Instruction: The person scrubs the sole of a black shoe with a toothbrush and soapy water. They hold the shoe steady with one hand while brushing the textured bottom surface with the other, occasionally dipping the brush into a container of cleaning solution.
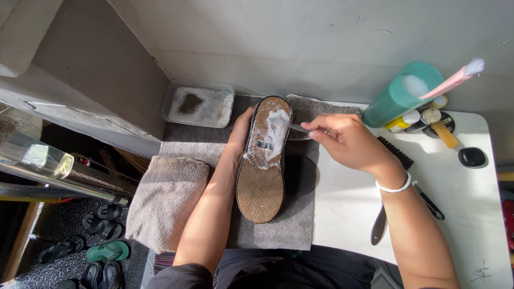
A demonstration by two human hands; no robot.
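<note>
A white table (482, 214) is partly covered by a grey towel (289, 225). On the towel, a shoe (262, 176) is laid sole up, its front covered in foam. The shoe's far edge is gripped by the left hand (241, 128), fingers curled around it. A small brush (299, 130) is pinched in the right hand (348, 140) against the foamy sole.

Shoe (262, 171) on towel (292, 225), tray (199, 104) behind, cup (402, 96) right.
</note>
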